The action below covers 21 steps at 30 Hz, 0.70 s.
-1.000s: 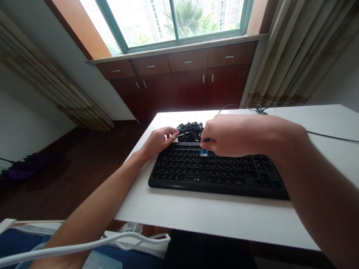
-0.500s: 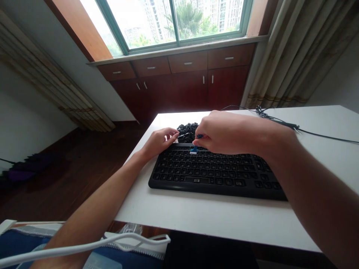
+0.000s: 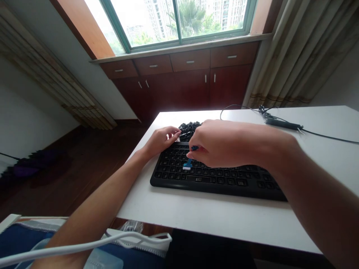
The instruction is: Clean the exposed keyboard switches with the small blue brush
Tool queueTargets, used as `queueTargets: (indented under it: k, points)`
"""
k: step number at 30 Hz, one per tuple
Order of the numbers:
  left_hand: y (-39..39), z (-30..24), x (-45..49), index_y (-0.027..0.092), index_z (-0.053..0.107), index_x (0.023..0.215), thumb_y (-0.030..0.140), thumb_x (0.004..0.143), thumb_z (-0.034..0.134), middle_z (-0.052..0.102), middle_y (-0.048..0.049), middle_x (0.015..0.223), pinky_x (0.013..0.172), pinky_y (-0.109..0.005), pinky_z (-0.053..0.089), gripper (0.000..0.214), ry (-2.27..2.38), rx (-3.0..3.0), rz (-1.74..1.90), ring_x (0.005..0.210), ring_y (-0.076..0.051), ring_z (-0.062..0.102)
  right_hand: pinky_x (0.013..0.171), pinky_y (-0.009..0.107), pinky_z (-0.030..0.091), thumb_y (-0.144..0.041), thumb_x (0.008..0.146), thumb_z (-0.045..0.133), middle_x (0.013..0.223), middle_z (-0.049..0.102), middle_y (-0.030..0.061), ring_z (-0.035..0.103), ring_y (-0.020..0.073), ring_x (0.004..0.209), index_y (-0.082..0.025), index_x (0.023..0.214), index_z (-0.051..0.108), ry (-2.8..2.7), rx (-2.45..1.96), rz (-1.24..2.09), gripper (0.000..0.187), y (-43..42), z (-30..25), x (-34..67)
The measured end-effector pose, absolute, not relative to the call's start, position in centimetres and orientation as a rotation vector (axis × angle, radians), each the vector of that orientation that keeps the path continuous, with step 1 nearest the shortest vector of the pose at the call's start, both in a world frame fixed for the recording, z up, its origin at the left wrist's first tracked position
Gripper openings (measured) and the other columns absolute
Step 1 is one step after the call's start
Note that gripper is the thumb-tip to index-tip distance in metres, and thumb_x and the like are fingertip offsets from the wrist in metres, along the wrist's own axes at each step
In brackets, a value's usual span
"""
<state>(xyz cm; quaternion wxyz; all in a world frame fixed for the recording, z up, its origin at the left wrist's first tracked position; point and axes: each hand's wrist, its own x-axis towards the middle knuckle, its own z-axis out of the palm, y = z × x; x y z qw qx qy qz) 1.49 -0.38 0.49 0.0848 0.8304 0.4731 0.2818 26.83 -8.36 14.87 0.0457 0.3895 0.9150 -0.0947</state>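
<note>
A black keyboard [image 3: 215, 178] with its keycaps off lies on the white table [image 3: 224, 220]. My right hand [image 3: 221, 144] is closed on a small blue brush [image 3: 189, 160], its white bristles touching the keyboard's left-middle rows. My left hand [image 3: 161, 140] rests on the keyboard's far left corner, fingers curled against it. Just behind the keyboard, between my hands, lies a pile of loose black keycaps [image 3: 190, 129].
A black cable [image 3: 283, 124] with a bundled section runs across the table's far right. Beyond the table are dark wood cabinets [image 3: 190, 80] under a window, and a curtain [image 3: 303, 52] on the right. A white-and-blue object [image 3: 92, 246] sits below the table's near left edge.
My right hand has moved the brush leftward and toward me, from the top row down to the lower left rows. The left hand has stayed on the keyboard's corner.
</note>
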Motion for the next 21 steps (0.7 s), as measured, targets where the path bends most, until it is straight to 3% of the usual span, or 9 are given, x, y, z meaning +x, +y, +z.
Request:
queueTargets:
  k: [6,11,16,21]
  points:
    - [-0.3,0.4,1.6,0.017,0.070,0.102,0.041,0.091,0.056,0.071,-0.0031,0.083,0.065,-0.024,0.049,0.029,1.434,2.477,0.854,0.063,-0.011,0.060,0.055,0.028,0.032,-0.034,0.090,0.051,0.073,0.067,0.0083,0.058,0.0179,0.062,-0.020,0.098,0.075,2.853,1.248,-0.078,0.029,-8.0,14.5,26.5]
    - [-0.4,0.6,1.7,0.017,0.070,0.102,0.041,0.091,0.055,0.071,-0.0031,0.084,0.064,-0.024,0.049,0.030,1.422,2.480,0.838,0.065,-0.012,0.060,0.053,0.028,0.031,-0.043,0.091,0.049,0.074,0.067,0.0074,0.055,0.0163,0.058,-0.020,0.100,0.073,2.855,1.162,-0.199,0.035,-7.9,14.2,26.6]
    - [-0.3,0.5,1.8,0.017,0.070,0.102,0.043,0.092,0.054,0.071,-0.0027,0.084,0.064,-0.024,0.049,0.032,1.431,2.461,0.858,0.064,-0.011,0.059,0.054,0.028,0.031,-0.035,0.090,0.050,0.071,0.065,0.0075,0.054,0.0160,0.058,-0.020,0.091,0.074,2.824,1.249,-0.066,0.028,-7.9,14.5,26.7]
    - [-0.4,0.2,1.5,0.018,0.069,0.103,0.043,0.092,0.056,0.072,-0.0027,0.085,0.065,-0.024,0.049,0.031,1.424,2.455,0.848,0.067,-0.011,0.060,0.051,0.027,0.030,-0.042,0.091,0.050,0.064,0.060,0.0039,0.047,0.0115,0.049,-0.020,0.096,0.072,2.793,1.299,-0.169,0.032,-8.1,14.9,27.6]
